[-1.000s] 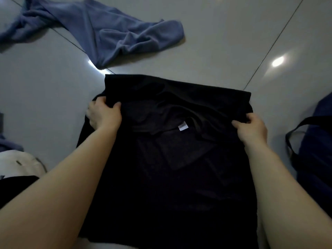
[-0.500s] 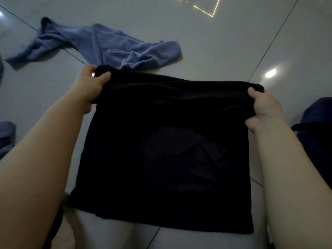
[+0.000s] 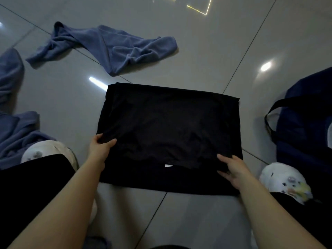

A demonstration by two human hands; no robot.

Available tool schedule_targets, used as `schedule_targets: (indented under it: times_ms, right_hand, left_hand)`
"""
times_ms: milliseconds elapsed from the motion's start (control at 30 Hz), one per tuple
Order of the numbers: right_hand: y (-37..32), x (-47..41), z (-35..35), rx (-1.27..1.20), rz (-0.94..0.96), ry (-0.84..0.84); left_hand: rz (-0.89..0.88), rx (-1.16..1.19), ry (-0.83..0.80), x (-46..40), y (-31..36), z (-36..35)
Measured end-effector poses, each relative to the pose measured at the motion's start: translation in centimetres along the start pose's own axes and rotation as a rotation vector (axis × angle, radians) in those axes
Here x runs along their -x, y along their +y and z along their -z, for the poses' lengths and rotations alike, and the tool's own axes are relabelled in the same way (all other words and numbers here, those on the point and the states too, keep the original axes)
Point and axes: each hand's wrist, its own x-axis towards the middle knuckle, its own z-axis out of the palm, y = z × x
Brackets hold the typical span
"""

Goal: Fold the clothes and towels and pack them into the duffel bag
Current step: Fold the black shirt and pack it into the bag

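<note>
A black garment (image 3: 168, 126) lies folded on the tiled floor in front of me, with a small white label (image 3: 168, 165) showing at the near edge of its upper layer. My left hand (image 3: 100, 147) pinches the near-left corner of that upper layer. My right hand (image 3: 231, 168) holds the near-right corner between thumb and fingers. The navy duffel bag (image 3: 309, 126) with a black strap stands at the right edge. A crumpled blue towel (image 3: 111, 45) lies on the floor beyond the garment.
More blue cloth (image 3: 14, 126) is heaped at the left edge. My white shoes (image 3: 48, 150) (image 3: 283, 180) and black-trousered legs flank the garment. Grey glossy floor tiles (image 3: 197, 51) stretch between the towel, the garment and the bag.
Both hands lifted the garment's edge up and away, then brought it back toward me and laid it down. The garment now lies folded over on itself.
</note>
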Motion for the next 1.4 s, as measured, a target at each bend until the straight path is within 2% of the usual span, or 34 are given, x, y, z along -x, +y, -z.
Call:
schedule_targets:
  times_ms: [167,300,433,533,667,767,900,967,1000,1100,1167,1233,1267,1333,1367,1400]
  right_hand:
    - [-1.2,-1.4,-0.4,0.039,0.049,0.137]
    - [-3.0,-2.4,-0.4,0.052,0.068,0.149]
    - [-5.4,-2.3,-0.5,0.037,0.083,0.102]
    - [-7.3,-1.3,-0.6,-0.117,0.131,0.022]
    - [-8.5,0.6,0.0,-0.278,0.184,-0.046]
    - [-6.9,1.0,1.0,-0.223,0.183,-0.021]
    - [-2.6,0.4,2.1,-0.092,0.067,0.047]
    - [-1.1,-0.2,2.6,-0.093,0.037,0.095]
    - [-0.6,-0.4,2.8,-0.112,0.035,0.110]
    - [-0.2,-0.5,2.6,-0.109,0.048,0.143]
    - [-0.5,-0.5,2.1,-0.051,0.068,0.155]
    - [-1.0,0.0,1.9,0.034,0.071,0.203]
    - [-1.1,0.4,1.9,0.139,0.101,0.270]
    - [-0.6,1.2,1.9,0.594,0.297,0.472]
    - [-0.1,1.6,1.6,0.824,0.441,0.520]
    - [0.3,2.1,1.1,0.995,0.583,0.492]
  left_hand:
    - [-0.029,-0.024,-0.043,-0.4,0.9,-0.7]
    - [-0.020,-0.002,-0.090,-1.5,2.3,-1.9]
    - [-0.043,0.084,-0.132,-2.0,4.8,-3.2]
    - [-0.056,0.204,-0.178,-1.3,6.7,-3.4]
    - [0.023,0.344,-0.241,0.0,8.0,-1.9]
    - [0.080,0.273,-0.248,0.1,6.1,-0.4]
    - [0.119,0.076,-0.129,0.3,1.8,-0.2]
    - [0.022,-0.115,0.012,0.8,-0.4,-0.3]
    - [-0.066,-0.296,0.090,1.0,-1.5,-0.5]
    - [-0.447,-0.754,0.322,3.5,-4.2,-1.5]
    - [-0.874,-0.910,0.241,5.0,-4.9,-2.7]
    - [-1.202,-1.076,0.034,5.4,-6.1,-3.8]
    - [-1.257,-1.123,-0.048,5.4,-6.2,-4.4]
    - [-1.208,-1.148,-0.139,5.6,-6.2,-5.5]
    - [-1.150,-1.141,-0.153,6.0,-6.1,-5.9]
    - [-1.106,-1.115,-0.151,6.2,-6.1,-6.3]
